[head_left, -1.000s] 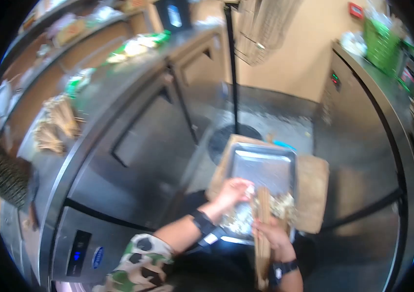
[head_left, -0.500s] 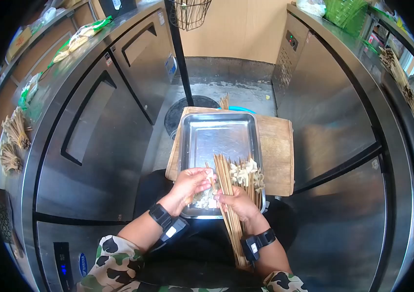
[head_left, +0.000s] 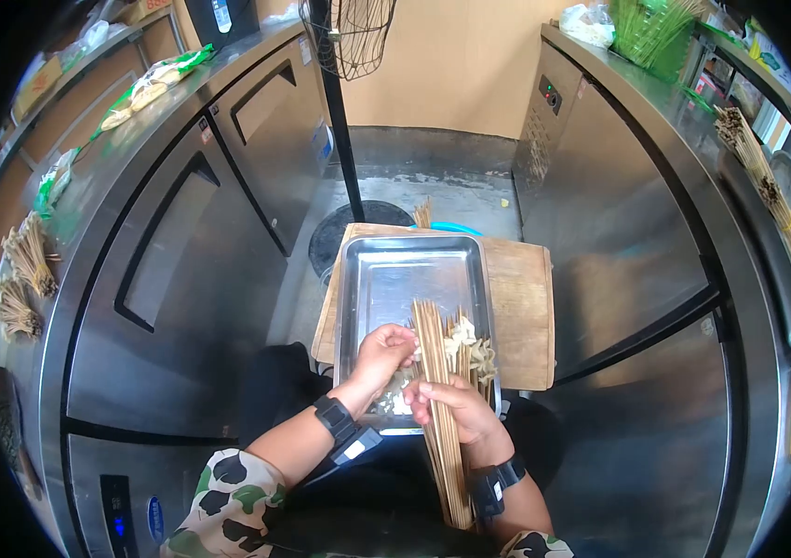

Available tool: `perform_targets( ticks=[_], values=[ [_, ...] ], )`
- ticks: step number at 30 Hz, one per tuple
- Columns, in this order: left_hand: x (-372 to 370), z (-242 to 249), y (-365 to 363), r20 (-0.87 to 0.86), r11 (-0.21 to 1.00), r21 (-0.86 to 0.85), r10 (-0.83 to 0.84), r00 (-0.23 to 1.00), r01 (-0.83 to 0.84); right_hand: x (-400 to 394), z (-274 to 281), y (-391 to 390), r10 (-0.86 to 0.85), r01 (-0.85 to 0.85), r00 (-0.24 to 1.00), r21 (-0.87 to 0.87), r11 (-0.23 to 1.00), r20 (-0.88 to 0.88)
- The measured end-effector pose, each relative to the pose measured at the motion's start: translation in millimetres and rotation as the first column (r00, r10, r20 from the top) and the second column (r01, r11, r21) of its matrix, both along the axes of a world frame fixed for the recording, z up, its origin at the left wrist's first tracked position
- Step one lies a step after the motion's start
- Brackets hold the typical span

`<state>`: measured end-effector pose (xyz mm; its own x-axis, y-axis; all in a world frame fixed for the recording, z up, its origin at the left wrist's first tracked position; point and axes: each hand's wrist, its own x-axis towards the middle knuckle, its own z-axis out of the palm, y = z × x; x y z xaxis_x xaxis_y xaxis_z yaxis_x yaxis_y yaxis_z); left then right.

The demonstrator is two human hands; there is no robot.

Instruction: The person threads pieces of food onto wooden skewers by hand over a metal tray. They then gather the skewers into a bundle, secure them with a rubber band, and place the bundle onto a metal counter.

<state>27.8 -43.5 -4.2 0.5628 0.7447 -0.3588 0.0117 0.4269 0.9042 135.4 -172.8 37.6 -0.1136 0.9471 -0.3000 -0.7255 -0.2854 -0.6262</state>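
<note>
In the lower middle of the frame, the right hand (head_left: 459, 407) is gripping a skewer bundle (head_left: 430, 339), its thumb pressing across the sticks and its fingertips wrapping round to their left side. The bundle is leaning over the near right part of a metal tray (head_left: 405, 279), its lower ends reaching below the tray's near edge.

Half a second ago the left hand (head_left: 380, 361) was holding a single skewer apart from the bundle; now that stick is no longer showing separately, and the fingers are sitting close together at the bundle's left edge. What they are pinching, if anything, cannot be told. The handling seems to be shifting from the lone stick to the bundle.

Skewers carrying pale pieces (head_left: 468, 352) are lying just right of the bundle, while loose pale bits (head_left: 394, 397) are resting below the left hand. A wooden board (head_left: 521, 307) is supporting the tray.
</note>
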Motion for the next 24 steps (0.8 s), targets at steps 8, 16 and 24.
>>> perform_targets(
  ticks=[8, 16, 24],
  values=[
    [-14, 16, -1, 0.175, 0.979, -0.193, 0.094, 0.98, -0.059, -5, -27, 10, 0.005, 0.005, 0.993, -0.086, 0.996, 0.116],
    [-20, 25, 8, 0.125, 0.997, -0.073, -0.013, 0.992, 0.022, -8, -22, 10, 0.018, 0.001, 0.976, -0.089, 0.996, 0.217],
    [-34, 27, 8, 0.115, 0.998, -0.057, 0.013, 0.993, -0.007, -9, -16, 10, -0.049, 0.072, 0.976, -0.101, 0.992, 0.214]
  ],
)
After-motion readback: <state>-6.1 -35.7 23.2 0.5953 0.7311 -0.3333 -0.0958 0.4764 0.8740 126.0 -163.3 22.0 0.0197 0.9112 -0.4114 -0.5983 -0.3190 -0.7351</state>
